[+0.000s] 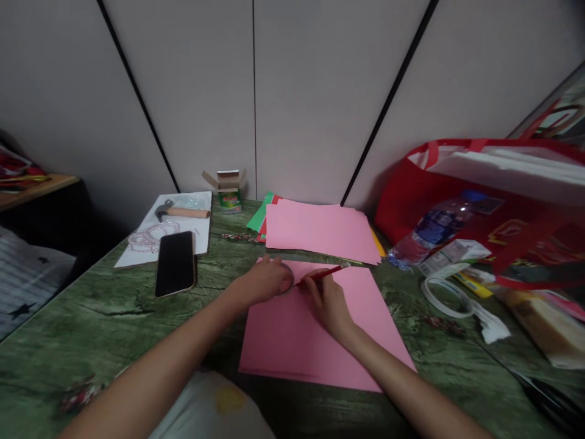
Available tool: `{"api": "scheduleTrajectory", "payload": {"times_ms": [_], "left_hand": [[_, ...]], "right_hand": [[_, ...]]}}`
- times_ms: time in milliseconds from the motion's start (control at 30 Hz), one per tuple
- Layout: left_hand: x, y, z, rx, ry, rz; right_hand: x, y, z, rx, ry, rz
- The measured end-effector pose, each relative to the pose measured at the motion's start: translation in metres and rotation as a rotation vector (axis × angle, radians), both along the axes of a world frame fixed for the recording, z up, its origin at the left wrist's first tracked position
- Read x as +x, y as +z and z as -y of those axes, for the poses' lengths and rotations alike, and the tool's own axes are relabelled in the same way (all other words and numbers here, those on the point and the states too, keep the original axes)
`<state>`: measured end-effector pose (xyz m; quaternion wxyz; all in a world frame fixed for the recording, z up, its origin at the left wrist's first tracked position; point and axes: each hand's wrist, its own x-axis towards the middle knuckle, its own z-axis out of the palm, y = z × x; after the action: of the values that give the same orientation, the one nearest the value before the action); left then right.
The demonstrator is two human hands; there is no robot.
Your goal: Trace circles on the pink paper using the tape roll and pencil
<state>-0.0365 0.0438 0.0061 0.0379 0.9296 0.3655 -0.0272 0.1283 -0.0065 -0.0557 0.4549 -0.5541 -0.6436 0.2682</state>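
Observation:
A sheet of pink paper [315, 344] lies in front of me on the green table. My left hand [265, 278] rests near its upper left edge, with fingers closed on a small round object [287, 278] with a dark rim; its kind is not clear. In my right hand [328, 302] is a red pencil [333, 271], tilted, its lower end close beside the round object. The pencil's point is partly hidden by my fingers, and I cannot make out any mark on the paper.
Behind lies a stack of pink sheets [320, 228]. To the left are a phone [175, 263], a hammer [187, 212] on white board and an opened small box [230, 198]. A bottle [434, 228], tape roll [445, 311], red bag [397, 195] and scissors [543, 390] occupy the right.

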Motion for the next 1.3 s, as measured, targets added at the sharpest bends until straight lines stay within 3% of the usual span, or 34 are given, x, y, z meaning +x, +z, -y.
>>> {"api": "scheduleTrajectory", "payload": {"times_ms": [300,567,700,900,1000,1300], "left_hand": [[0.002,0.000,-0.003,-0.039,0.019,-0.074],[0.016,0.023,-0.001,-0.086,0.139,-0.220],[0.020,0.027,-0.004,-0.121,0.162,-0.259],[0.017,0.027,-0.010,-0.148,0.151,-0.267],[0.017,0.027,-0.012,-0.143,0.141,-0.266],[0.015,0.020,-0.015,-0.123,0.127,-0.223]], "right_hand": [[-0.010,0.000,0.019,0.150,0.022,0.067],[-0.021,-0.005,0.031,0.358,0.168,0.121],[-0.026,-0.002,0.033,0.387,0.237,0.170],[-0.030,-0.002,0.031,0.439,0.423,0.607],[-0.038,-0.004,0.029,0.445,0.439,0.813],[-0.067,0.012,0.023,0.449,0.402,1.038]]}}
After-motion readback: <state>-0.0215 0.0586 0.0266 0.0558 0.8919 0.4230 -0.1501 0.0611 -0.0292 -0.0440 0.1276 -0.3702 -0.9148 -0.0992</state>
